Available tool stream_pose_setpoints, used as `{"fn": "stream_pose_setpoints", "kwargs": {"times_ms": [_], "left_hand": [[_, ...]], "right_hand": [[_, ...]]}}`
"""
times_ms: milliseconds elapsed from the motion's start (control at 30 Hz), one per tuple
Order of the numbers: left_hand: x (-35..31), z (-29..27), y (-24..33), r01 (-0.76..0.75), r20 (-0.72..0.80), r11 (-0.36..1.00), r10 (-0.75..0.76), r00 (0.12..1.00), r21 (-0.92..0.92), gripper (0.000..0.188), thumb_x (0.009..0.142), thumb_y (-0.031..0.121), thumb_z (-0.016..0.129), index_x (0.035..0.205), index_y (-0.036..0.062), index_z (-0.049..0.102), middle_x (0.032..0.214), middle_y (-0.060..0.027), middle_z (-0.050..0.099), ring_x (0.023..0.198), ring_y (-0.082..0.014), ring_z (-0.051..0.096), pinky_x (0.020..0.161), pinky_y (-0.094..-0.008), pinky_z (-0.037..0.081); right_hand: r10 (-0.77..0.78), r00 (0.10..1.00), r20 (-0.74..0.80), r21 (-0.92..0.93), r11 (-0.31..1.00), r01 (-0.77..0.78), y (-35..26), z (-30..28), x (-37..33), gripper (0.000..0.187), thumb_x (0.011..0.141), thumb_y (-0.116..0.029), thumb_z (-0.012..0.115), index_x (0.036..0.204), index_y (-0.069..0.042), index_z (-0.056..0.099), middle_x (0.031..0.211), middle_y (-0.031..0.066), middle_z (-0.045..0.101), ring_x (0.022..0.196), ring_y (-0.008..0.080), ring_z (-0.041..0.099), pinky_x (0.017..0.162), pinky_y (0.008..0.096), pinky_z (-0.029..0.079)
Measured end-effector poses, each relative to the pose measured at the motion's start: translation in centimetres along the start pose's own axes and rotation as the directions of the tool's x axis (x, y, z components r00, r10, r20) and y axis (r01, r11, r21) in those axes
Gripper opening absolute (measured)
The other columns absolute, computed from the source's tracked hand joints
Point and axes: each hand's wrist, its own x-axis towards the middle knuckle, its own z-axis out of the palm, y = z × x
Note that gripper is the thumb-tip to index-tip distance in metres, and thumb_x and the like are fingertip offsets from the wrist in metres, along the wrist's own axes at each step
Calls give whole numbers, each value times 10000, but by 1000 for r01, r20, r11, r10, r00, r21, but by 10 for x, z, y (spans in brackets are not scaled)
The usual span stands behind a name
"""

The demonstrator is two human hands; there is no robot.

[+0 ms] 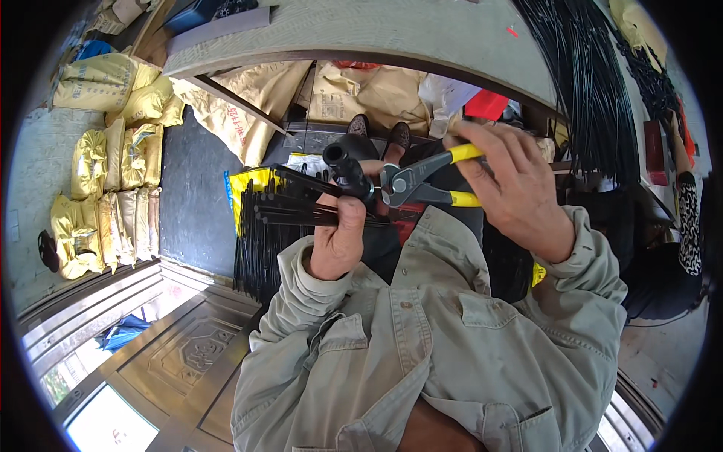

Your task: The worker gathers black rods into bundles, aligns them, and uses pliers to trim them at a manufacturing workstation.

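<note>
The left hand (340, 237) is closed around a bundle of thin black strips (290, 211), near the middle of the view, and a stepped black tubular part (348, 169) rises beside it. The right hand (520, 188) holds end-cutting pincers (401, 184), their yellow handles (465, 199) spread; whether the jaws touch this part, I cannot tell. The step seems to be nipping; the next move calls for an even squeeze.

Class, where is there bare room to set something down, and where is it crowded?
Bare: most of the grey tabletop between the grey strip and black strands; the dark surface between the yellow sacks and yellow packet. Crowded: around the left hand and right hand, with pincers, black tube and black rods.
</note>
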Motion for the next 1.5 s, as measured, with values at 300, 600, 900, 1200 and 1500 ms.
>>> {"fn": "stream_pose_setpoints", "kwargs": {"times_ms": [300,600,900,1200,1500], "left_hand": [[-2,6,-3,-23,-36,1000,24,999,10,710,842,627,370,1122,-19,459,793,-51,510,650,-123,473,622,-267,409],[-8,3,3,12,-33,971,-4,999,241,818,811,701,286,1136,-29,460,764,-56,517,638,-122,499,587,-244,413],[-12,-17,-5,-14,142,1000,15,990,-8,747,813,672,343,1048,-15,518,764,-56,520,652,-113,478,623,-251,391],[-12,-13,-2,-33,224,999,41,974,-39,716,817,651,364,990,-25,519,768,-65,517,662,-129,485,623,-263,392],[-10,-12,-12,-148,180,989,150,972,-25,595,887,525,397,1070,-30,506,831,-49,534,687,-99,488,630,-238,383]], "right_hand": [[-111,994,7,-336,936,107,3,-16,4,235,734,-133,571,906,26,579,1097,122,509,914,282,528,798,407,432],[-100,980,173,109,991,82,-2,16,-10,214,688,-124,553,852,12,546,977,132,482,856,281,517,753,392,435],[-280,878,389,772,619,-145,23,-13,4,275,683,26,581,942,3,490,939,110,515,836,241,556,709,341,451],[-375,590,715,698,430,-573,30,-38,20,184,739,23,552,902,-24,481,764,52,570,644,190,589,612,324,457],[-429,660,617,767,517,-381,32,-11,19,170,737,-39,580,881,-36,489,762,75,553,675,239,580,590,339,436]]}}
